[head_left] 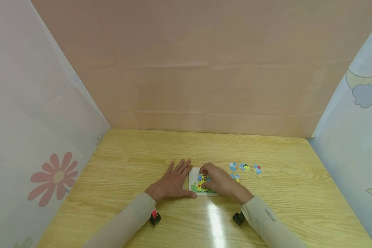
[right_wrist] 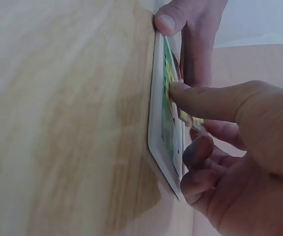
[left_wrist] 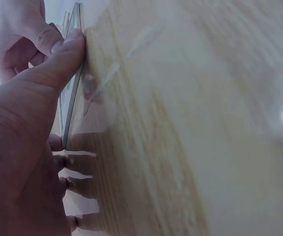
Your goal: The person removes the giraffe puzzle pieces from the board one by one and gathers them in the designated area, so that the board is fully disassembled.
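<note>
A small jigsaw board (head_left: pixel 192 175) with a white border lies on the table between the two hands. Its picture shows green along the bottom and a yellow figure. My left hand (head_left: pixel 172 182) rests at the board's left side with fingers spread, and its thumb touches the near left corner. Over the board, my right hand (head_left: pixel 221 179) pinches a puzzle piece (right_wrist: pixel 196 121), tilted against the board's face, between thumb and curled fingers. The right hand covers much of the board's right part. In the left wrist view, the left thumb (left_wrist: pixel 72 46) lies along the board's edge.
Several loose puzzle pieces (head_left: pixel 244 167), blue and yellow, lie right of the board, one (head_left: pixel 236 177) close by the right hand. A brown panel (head_left: pixel 204 86) stands at the table's back, and patterned cloths hang at both sides. Black wrist devices (head_left: pixel 155 218) sit under the sleeves.
</note>
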Action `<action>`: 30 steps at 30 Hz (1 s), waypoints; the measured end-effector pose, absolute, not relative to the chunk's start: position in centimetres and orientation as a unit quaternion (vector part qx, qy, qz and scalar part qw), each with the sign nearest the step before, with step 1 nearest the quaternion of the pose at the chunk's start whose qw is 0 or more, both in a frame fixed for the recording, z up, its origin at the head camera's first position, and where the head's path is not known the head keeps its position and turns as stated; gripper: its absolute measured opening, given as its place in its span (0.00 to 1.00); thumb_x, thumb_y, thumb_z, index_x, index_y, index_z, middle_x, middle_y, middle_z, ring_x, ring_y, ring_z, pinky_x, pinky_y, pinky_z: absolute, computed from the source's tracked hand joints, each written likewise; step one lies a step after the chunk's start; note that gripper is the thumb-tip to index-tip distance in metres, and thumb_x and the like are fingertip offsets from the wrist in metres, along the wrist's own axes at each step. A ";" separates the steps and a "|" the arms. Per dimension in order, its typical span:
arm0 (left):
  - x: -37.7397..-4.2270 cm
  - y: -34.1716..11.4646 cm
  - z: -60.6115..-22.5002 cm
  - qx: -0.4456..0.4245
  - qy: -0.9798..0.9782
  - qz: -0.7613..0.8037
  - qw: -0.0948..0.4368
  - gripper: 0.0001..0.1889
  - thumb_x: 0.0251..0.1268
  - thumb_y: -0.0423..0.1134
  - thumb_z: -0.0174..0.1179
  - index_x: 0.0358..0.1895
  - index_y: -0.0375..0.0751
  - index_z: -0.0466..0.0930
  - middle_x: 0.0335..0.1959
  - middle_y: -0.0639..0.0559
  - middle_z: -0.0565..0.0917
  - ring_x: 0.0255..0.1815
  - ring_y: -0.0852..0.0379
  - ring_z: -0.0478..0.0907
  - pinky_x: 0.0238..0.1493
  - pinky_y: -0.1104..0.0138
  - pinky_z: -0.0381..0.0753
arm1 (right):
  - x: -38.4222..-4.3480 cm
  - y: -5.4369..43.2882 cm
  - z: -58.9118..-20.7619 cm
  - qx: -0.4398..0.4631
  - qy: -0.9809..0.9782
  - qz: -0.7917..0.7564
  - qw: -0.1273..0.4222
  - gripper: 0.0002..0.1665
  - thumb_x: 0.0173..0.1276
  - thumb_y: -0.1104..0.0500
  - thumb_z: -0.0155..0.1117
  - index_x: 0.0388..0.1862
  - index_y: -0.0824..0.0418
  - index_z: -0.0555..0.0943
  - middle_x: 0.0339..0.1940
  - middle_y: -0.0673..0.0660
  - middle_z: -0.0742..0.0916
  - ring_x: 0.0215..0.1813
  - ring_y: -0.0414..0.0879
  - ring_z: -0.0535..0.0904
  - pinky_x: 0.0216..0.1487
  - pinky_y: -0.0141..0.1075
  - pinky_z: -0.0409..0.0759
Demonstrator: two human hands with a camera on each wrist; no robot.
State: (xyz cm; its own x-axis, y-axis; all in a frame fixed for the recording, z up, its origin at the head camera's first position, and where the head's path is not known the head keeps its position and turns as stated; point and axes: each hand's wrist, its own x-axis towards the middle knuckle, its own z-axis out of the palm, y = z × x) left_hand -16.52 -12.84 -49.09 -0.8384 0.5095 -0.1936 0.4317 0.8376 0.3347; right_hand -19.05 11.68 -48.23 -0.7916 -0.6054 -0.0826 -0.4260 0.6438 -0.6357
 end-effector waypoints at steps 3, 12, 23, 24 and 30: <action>-16.5 -12.8 -49.1 0.248 0.948 0.139 0.140 0.61 0.63 0.78 0.61 0.88 0.44 0.49 0.92 0.50 0.44 0.93 0.45 0.39 0.89 0.38 0.41 | -18.8 11.6 -48.2 -0.288 0.895 -0.312 0.141 0.24 0.69 0.57 0.79 0.60 0.56 0.79 0.54 0.50 0.86 0.52 0.43 0.82 0.53 0.42 0.84; -16.5 -12.9 -49.1 0.250 0.948 0.142 0.137 0.61 0.63 0.77 0.63 0.88 0.43 0.50 0.92 0.49 0.45 0.93 0.44 0.40 0.89 0.38 0.42 | -18.3 11.6 -48.3 -0.320 0.892 -0.292 0.126 0.14 0.72 0.59 0.75 0.53 0.53 0.81 0.49 0.51 0.91 0.46 0.41 0.85 0.48 0.41 0.85; -16.5 -13.1 -49.1 0.249 0.947 0.144 0.141 0.61 0.64 0.77 0.61 0.88 0.43 0.49 0.92 0.50 0.43 0.93 0.45 0.39 0.89 0.38 0.40 | -17.8 11.6 -47.9 -0.317 0.886 -0.304 0.151 0.04 0.84 0.57 0.59 0.46 0.54 0.79 0.30 0.43 0.80 0.30 0.35 0.72 0.33 0.31 0.73; -16.5 -13.1 -49.2 0.249 0.947 0.145 0.141 0.61 0.64 0.77 0.62 0.88 0.43 0.49 0.92 0.50 0.44 0.93 0.45 0.39 0.89 0.38 0.40 | -17.7 11.7 -47.8 -0.310 0.886 -0.309 0.155 0.05 0.85 0.56 0.57 0.46 0.54 0.79 0.29 0.43 0.79 0.29 0.35 0.71 0.32 0.30 0.72; -16.6 -13.0 -49.2 0.250 0.947 0.146 0.139 0.60 0.64 0.77 0.62 0.88 0.43 0.49 0.92 0.49 0.44 0.93 0.44 0.39 0.89 0.37 0.41 | -17.9 12.6 -47.4 -0.289 0.881 -0.343 0.150 0.06 0.84 0.55 0.60 0.48 0.55 0.80 0.29 0.46 0.81 0.26 0.34 0.70 0.28 0.30 0.71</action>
State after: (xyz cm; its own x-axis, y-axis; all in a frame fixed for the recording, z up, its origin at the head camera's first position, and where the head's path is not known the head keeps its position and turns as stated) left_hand -16.62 -13.05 -49.17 -0.8365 0.5140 -0.1900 0.4331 0.8326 0.3452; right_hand -17.87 12.61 -47.37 -0.7876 -0.6125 -0.0669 -0.4063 0.5979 -0.6910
